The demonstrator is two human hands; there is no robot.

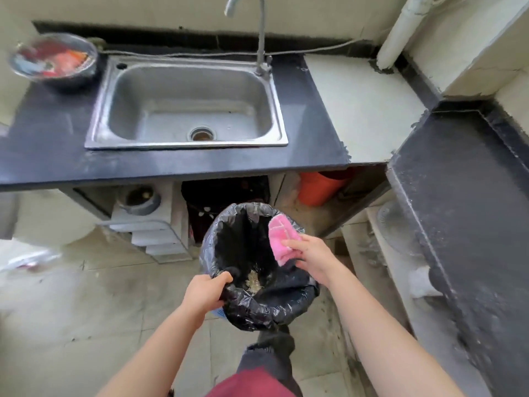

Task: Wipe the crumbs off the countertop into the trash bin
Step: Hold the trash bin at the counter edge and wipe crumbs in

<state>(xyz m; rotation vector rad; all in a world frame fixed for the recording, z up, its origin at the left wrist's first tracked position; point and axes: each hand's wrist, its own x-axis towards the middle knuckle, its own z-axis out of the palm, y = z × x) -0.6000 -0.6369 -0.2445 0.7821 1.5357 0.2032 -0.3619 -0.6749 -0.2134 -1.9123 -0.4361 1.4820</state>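
A round trash bin lined with a black plastic bag is held off the floor below the front edge of the dark countertop. My left hand grips the bin's near-left rim, fingers curled over the bag. My right hand holds a pink cloth over the bin's right rim. Pale crumbs lie on the bag inside the bin.
A steel sink with a tall tap is set in the counter, a metal bowl at its far left. A second dark counter runs along the right. An orange bucket and shelves sit under the counter.
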